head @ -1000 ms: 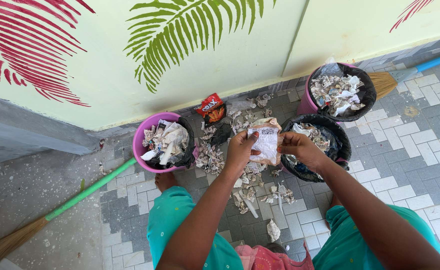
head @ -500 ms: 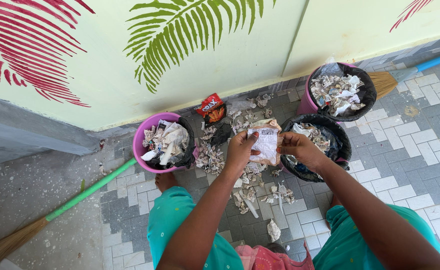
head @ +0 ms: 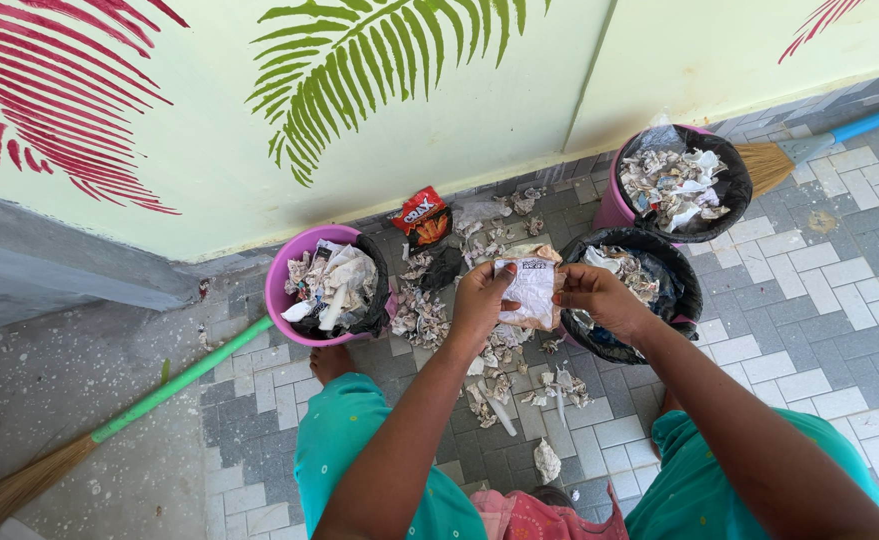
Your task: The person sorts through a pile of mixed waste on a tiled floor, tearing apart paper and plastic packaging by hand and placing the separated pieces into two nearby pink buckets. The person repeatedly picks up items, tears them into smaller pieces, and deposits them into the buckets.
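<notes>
My left hand (head: 480, 298) and my right hand (head: 593, 292) together hold a crumpled white paper wrapper (head: 530, 291) by its two sides, above the tiled floor. Under and around it lies a scatter of torn paper scraps (head: 422, 312). Just right of my right hand stands a black-lined bin (head: 675, 272) with paper waste inside. A pink bin (head: 290, 262), also filled with paper, stands to the left of my left hand.
A third pink bin with a black liner (head: 731, 175) stands at the back right. A red snack packet (head: 420, 215) lies by the wall. A green-handled broom (head: 174, 380) lies at the left, a blue-handled broom (head: 839, 135) at the right. My knees in teal cloth are at the bottom.
The wrapper has crept slightly upward and been drawn tighter between my hands. Nothing else has moved.
</notes>
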